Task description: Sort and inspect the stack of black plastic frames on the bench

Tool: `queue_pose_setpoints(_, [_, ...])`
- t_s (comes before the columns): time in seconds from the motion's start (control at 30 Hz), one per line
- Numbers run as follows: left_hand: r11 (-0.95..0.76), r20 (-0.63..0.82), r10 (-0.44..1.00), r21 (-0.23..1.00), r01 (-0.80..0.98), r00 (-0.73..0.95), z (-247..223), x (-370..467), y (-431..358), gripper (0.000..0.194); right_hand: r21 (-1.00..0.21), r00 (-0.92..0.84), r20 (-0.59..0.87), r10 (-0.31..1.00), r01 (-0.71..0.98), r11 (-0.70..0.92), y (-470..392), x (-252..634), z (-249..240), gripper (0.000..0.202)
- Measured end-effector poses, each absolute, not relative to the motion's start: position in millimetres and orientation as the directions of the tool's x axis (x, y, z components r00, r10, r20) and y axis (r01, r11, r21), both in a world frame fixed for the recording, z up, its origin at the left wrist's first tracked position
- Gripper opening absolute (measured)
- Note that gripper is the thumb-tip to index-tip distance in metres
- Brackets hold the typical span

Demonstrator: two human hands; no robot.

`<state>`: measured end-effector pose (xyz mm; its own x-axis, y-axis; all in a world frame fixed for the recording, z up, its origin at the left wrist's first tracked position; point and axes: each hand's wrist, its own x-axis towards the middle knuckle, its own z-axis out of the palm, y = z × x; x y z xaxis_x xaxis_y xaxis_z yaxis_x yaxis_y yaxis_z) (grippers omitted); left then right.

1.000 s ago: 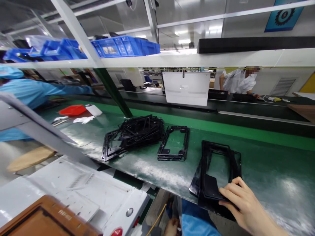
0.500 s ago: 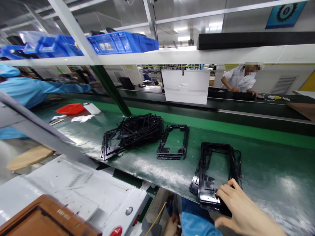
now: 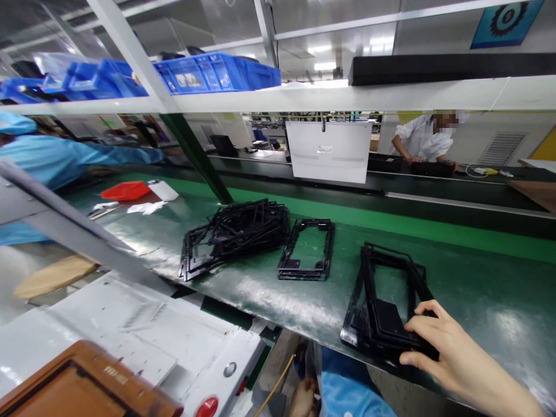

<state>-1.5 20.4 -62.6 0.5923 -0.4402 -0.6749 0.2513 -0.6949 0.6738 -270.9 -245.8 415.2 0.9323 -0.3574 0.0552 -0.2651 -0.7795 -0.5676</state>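
A glossy green desk (image 3: 478,301) carries three lots of black plastic frames: a loose heap (image 3: 234,234) to the left, a small neat stack (image 3: 307,250) beside it, and another stack (image 3: 386,304) at the near edge. Farther left lie a red tray (image 3: 125,190) and white scraps (image 3: 145,207).

Single head-worn view, forward and down, close over green conveyor belt (image 3: 269,289)

— Where does your right hand (image 3: 452,353) sit?
— At the near edge of the bench (image 3: 478,289), on the stack of frames (image 3: 386,301).

— And to your left of it?
— A single frame (image 3: 308,249), then the heaped frames (image 3: 234,234). Bins (image 3: 217,72) stand on the shelf (image 3: 347,95) above.
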Motion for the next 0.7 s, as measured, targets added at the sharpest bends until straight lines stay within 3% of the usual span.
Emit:
queue_pose_setpoints(0.2, [-0.679,-0.688,-0.435,0.674,0.29,0.581,-59,-2,20,0.036,-0.59,0.913,0.098,-0.395,-0.267,-0.762,-244,-269,415,0.04])
queue_pose_setpoints(0.33, [-0.687,-0.693,-0.433,0.668,0.287,0.576,-59,-4,18,0.036,-0.475,0.937,0.044,-0.347,-0.287,-0.832,-228,-256,397,0.024])
queue_pose_setpoints(0.43, [-0.714,-0.715,-0.418,0.64,0.283,0.561,-43,-4,16,0.037,-0.361,0.951,0.139,-0.277,-0.212,-0.908,-217,-247,385,0.013])
queue_pose_setpoints(0.53, [-0.773,-0.64,-0.482,0.632,0.054,0.599,-1,-1,17,0.035,-0.292,0.93,0.27,-0.248,-0.166,-0.942,-215,-245,388,0.013])
queue_pose_setpoints(0.6, [-0.774,-0.544,-0.564,0.611,-0.167,0.622,41,0,20,0.031,-0.302,0.923,0.273,-0.272,-0.187,-0.935,-217,-248,397,0.008])
queue_pose_setpoints(0.7, [-0.718,-0.496,-0.673,0.616,-0.324,0.548,108,-6,24,0.035,-0.334,0.927,0.235,-0.294,-0.207,-0.919,-224,-255,415,0.017])
